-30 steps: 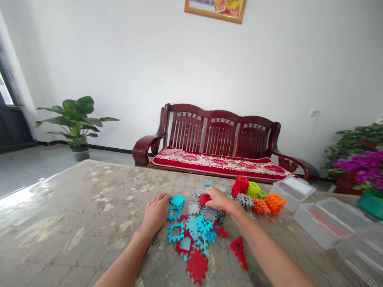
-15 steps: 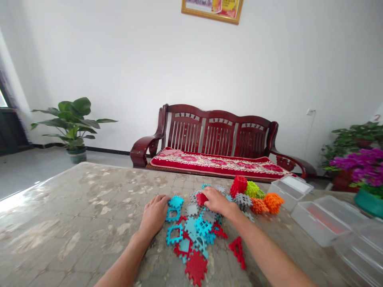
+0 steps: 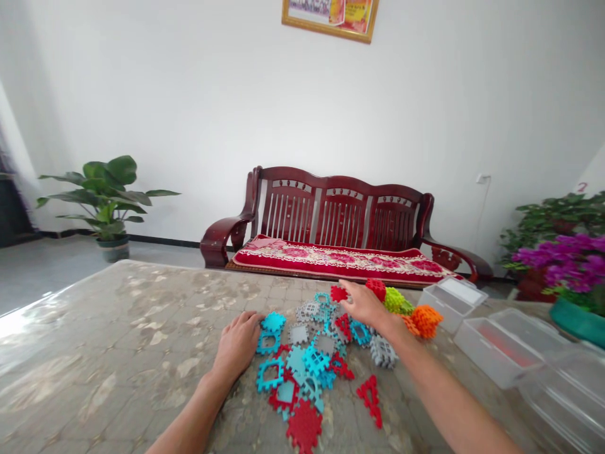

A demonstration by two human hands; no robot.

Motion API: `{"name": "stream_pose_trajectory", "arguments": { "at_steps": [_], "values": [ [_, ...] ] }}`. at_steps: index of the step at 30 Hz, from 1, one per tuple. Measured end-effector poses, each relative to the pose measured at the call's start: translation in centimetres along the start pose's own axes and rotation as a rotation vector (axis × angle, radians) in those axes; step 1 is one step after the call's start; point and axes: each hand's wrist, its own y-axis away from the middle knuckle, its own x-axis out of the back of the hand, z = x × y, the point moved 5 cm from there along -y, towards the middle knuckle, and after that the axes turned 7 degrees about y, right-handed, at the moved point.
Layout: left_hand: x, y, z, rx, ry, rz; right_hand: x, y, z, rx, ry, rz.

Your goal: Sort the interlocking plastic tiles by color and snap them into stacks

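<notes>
notched red tile [image 3: 339, 294] at the far edge of loosely overlapping turquoise, grey and red pieces [image 3: 297, 360]

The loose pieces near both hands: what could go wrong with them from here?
The right hand might bump the red block close behind it. The right forearm could brush the gray stack near it. The overlapping pieces may shift if one is pulled.
</notes>
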Motion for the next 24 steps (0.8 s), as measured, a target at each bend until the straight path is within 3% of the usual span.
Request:
{"name": "stream_pose_trajectory", "arguments": {
  "at_steps": [5, 9, 18, 24],
  "values": [
    [-0.2, -0.1, -0.1, -0.005, -0.001, -0.005, 4.5, 0.7, 6.6, -0.197, 0.053, 0.04],
    [-0.3, -0.2, -0.2, -0.004, 0.002, -0.004, 6.0, 0.6, 9.8, -0.233, 0.133, 0.036],
    [-0.2, -0.2, -0.2, -0.009, -0.002, -0.004, 5.0, 0.4, 10.1, -0.2, 0.238, -0.001],
    [-0.3, -0.2, -0.3, -0.01, -0.005, 0.007, 5.6, 1.9, 7.3, -0.163, 0.237, 0.166]
  ]
}}
